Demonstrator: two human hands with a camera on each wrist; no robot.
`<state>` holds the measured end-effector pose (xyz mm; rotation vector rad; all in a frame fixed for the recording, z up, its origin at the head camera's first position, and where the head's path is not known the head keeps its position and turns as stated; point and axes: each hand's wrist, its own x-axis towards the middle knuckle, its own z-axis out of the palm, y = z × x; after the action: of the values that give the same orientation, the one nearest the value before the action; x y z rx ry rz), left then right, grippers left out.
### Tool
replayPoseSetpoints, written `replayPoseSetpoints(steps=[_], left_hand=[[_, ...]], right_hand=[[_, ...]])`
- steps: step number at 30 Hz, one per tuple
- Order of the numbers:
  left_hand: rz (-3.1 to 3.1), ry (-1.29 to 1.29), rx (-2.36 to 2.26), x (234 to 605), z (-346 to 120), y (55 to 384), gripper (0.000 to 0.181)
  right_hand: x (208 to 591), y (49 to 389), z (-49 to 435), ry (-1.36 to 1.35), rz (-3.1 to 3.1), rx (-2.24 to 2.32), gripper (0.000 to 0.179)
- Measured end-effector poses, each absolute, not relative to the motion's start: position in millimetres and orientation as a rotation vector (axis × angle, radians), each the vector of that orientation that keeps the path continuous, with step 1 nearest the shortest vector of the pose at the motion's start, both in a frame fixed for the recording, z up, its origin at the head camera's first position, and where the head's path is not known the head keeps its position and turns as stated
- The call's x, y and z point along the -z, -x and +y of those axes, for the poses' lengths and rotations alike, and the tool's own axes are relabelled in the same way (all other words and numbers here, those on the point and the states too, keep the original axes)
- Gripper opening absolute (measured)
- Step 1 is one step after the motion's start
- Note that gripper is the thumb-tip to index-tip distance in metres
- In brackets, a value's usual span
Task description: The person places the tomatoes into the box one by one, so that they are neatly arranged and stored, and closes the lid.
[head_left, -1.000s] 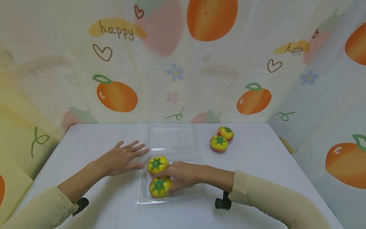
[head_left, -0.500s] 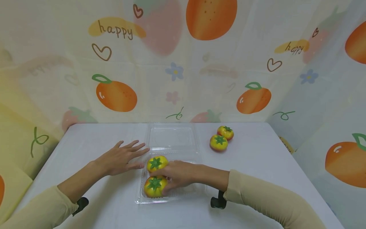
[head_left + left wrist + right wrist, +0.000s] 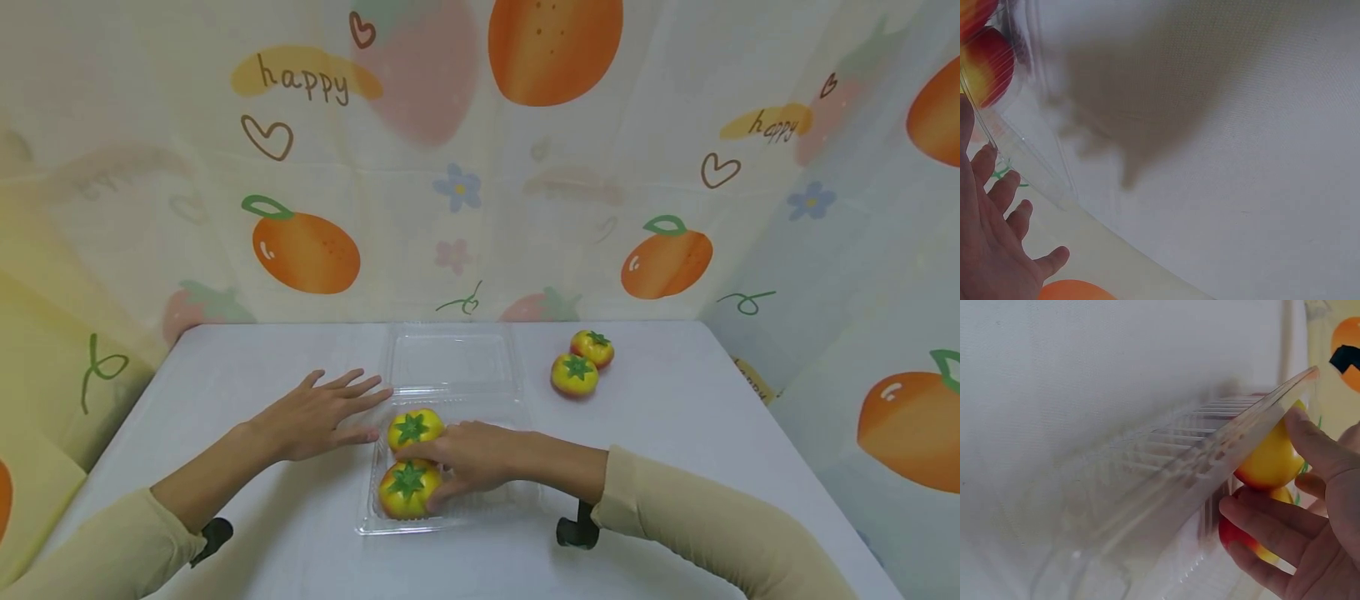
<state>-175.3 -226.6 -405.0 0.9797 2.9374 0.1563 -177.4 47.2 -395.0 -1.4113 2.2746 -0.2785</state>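
A clear plastic clamshell box [image 3: 487, 500] lies opened on the table, its lid [image 3: 452, 360] folded back at the far side. In its left part sit two yellow-red persimmons with green star-shaped tops, a far persimmon [image 3: 424, 419] and a near persimmon [image 3: 405, 493]. My right hand [image 3: 480, 456] grips the near one, thumb on its near right side and fingers in the gap between the two fruits. In the right wrist view, the thumb [image 3: 1313, 440] lies against the yellow persimmon [image 3: 1272, 459]. My left hand [image 3: 318, 419], fingers spread straight, is at the box's left edge.
Two more persimmons stand together at the back right of the table, a front one [image 3: 574, 376] and a rear one [image 3: 596, 347]. A fruit-printed curtain [image 3: 525, 250] hangs behind the white table [image 3: 660, 467]. Black wrist mounts show below both cuffs.
My right hand has shifted slightly left, bringing the near persimmon toward the box's left wall. The left hand has stayed in place.
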Motion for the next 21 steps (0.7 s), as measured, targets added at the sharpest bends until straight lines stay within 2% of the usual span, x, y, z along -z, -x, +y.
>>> replayPoseSetpoints(steps=[8,21], left_hand=[[2.93,-0.967,-0.15,404.1,-226.2,174.3,0.068],[2.924,-0.965,-0.159,402.2,-224.6,173.2,0.068]], right_hand=[[385.6,180.7,66.2,1.365,2.299,0.334,0.069],[354.2,198.5,129.7,1.138,2.567,0.41,0.068]])
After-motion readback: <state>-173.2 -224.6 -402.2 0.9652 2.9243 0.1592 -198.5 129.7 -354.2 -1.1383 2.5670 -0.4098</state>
